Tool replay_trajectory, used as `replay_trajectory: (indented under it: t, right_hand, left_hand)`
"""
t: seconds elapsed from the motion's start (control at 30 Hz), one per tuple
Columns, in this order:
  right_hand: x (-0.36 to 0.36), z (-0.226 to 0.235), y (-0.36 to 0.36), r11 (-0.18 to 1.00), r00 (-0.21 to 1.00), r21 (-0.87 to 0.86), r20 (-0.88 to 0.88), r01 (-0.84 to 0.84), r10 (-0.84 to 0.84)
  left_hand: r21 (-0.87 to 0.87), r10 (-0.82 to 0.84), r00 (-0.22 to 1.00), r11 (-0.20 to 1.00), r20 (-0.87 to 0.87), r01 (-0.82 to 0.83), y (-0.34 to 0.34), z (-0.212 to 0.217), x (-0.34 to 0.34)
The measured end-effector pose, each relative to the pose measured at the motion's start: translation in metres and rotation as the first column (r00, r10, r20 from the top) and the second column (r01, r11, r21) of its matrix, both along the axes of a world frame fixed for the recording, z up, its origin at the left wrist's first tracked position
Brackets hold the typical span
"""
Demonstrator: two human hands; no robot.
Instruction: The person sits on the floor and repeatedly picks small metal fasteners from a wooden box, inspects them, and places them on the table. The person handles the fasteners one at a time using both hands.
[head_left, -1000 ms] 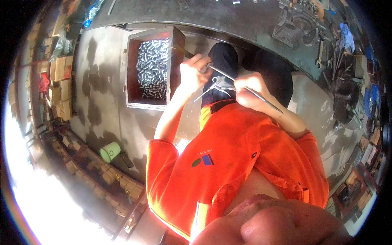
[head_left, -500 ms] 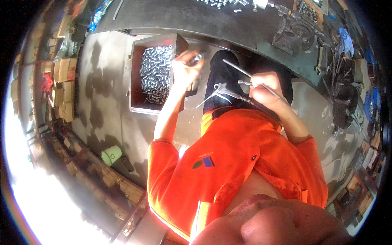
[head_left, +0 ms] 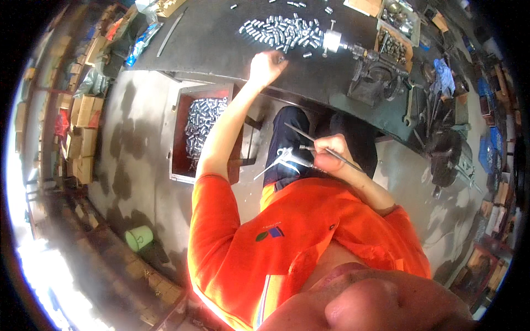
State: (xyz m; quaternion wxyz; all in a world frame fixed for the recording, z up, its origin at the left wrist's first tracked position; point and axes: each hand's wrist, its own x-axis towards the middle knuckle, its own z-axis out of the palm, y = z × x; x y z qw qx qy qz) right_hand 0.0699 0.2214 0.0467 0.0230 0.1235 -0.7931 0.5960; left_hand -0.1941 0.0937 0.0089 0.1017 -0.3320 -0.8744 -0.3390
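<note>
My left hand (head_left: 266, 66) reaches up to the dark workbench (head_left: 221, 44), fingers curled at its near edge beside a heap of small silver metal cylinders (head_left: 281, 30); whether it grips one I cannot tell. My right hand (head_left: 326, 153) rests over my lap, shut on a thin metal rod and a silver air blow gun (head_left: 287, 160) with a trigger lever. A red metal box (head_left: 179, 138) filled with the same silver cylinders stands on the floor at my left.
A small bench machine with a chuck (head_left: 364, 66) sits on the workbench to the right, next to trays of parts (head_left: 395, 41). Cardboard boxes (head_left: 83, 121) line the left wall. A green cup (head_left: 138, 238) stands on the floor. Tools and clutter crowd the right side.
My left hand has risen from the red box of cylinders up to the workbench edge. The view has tilted upward, so the bench top and its heap of cylinders now show.
</note>
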Motion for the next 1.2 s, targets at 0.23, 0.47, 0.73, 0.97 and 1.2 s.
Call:
replay_trajectory:
  t: [0.23,0.47,0.73,0.97,1.2]
  right_hand:
    - [0.001,-0.001,0.002,0.996,0.999,0.078,-0.021,0.033,-0.032]
    - [0.006,-0.019,0.002,0.987,0.991,-0.159,0.135,0.014,0.008]
    - [-0.005,-0.019,-0.007,0.973,0.981,-0.216,0.157,-0.076,0.112]
    - [-0.007,-0.019,-0.012,0.982,0.974,-0.171,0.197,-0.081,0.114]
    - [-0.002,-0.027,-0.013,0.988,0.979,-0.152,0.201,-0.014,0.045]
  left_hand:
    - [0.661,-0.239,0.876,0.742,0.419,-0.114,0.006,0.04,-0.026]
    - [0.465,0.05,0.84,0.814,0.54,-0.348,-0.116,0.012,0.03]
    - [-0.225,0.7,0.628,0.709,0.338,-0.669,-0.357,-0.134,0.058]
    - [-0.639,0.876,0.483,0.37,-0.002,-0.674,-0.32,-0.115,0.08]
    - [-0.546,0.926,0.343,0.208,-0.157,-0.811,-0.309,-0.137,0.065]
